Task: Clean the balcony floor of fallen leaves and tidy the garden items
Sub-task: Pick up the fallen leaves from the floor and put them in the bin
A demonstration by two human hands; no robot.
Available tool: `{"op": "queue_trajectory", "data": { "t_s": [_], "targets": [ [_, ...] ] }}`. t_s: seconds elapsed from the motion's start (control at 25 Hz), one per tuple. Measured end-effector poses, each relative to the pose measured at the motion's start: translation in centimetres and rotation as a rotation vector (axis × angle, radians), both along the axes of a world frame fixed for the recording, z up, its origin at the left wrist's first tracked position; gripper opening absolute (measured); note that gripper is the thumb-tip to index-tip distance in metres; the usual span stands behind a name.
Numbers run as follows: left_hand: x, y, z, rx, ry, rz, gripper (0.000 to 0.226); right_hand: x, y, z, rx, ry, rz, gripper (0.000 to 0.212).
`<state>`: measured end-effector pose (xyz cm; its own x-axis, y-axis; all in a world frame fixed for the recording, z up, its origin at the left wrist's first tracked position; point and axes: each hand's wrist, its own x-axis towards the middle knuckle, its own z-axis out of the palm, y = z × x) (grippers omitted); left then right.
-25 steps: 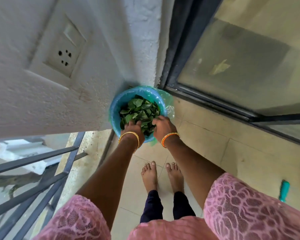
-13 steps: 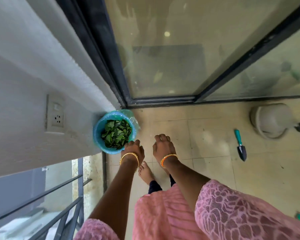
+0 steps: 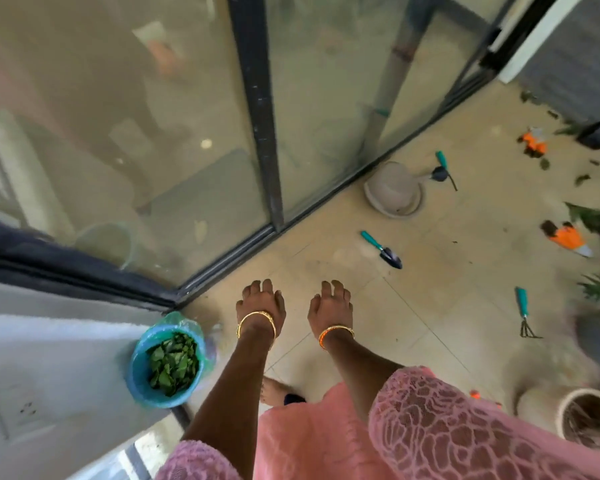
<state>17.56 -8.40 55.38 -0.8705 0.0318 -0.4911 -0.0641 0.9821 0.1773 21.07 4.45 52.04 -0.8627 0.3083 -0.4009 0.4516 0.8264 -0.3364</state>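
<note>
Two hands hang over the floor, the left hand and right hand side by side, each with a bangle at the wrist; fingers loosely curled, each grip empty. One bin, blue with a plastic liner, stands in the corner by the wall just left of the left forearm, heaped with green leaves. Half a second ago the hands were just beside its rim, and a second ago they were pressing into the leaves; now they are clear of it and the view has swung right. Three teal-handled tools lie well apart on the tiles: a rake, a trowel and a third beside one upturned pot. Further off lie two orange items and scattered leaf bits. No writing is readable.
</note>
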Motion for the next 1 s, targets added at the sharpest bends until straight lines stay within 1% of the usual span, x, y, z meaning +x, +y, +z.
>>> {"op": "queue_trajectory", "data": {
  "t_s": [0.12,0.24,0.36,0.6,0.72,0.84,1.0],
  "targets": [
    [0.9,7.6,1.6,-0.040,0.024,-0.164,0.047,1.3,7.1,2.1,0.008,0.018,-0.097,0.050],
    [2.3,16.2,3.4,-0.031,0.053,-0.252,0.051,3.7,14.9,4.3,0.057,0.053,-0.098,0.052],
    [4.0,25.1,4.5,-0.038,0.083,-0.398,0.053,6.3,22.9,6.0,0.114,0.092,-0.139,0.050],
    [5.1,40.7,6.6,0.012,0.127,-0.735,0.055,10.0,35.6,7.6,0.184,0.078,-0.350,0.053],
    [4.1,47.3,7.1,0.025,0.142,-0.860,0.053,9.5,40.6,7.9,0.196,0.059,-0.452,0.052],
    [1.9,53.3,6.8,0.069,0.136,-0.960,0.053,7.2,45.8,8.0,0.215,0.059,-0.540,0.049],
    [-4.2,60.9,6.0,0.073,0.141,-1.071,0.052,2.6,52.8,8.4,0.206,0.048,-0.682,0.047]
  ]
}}
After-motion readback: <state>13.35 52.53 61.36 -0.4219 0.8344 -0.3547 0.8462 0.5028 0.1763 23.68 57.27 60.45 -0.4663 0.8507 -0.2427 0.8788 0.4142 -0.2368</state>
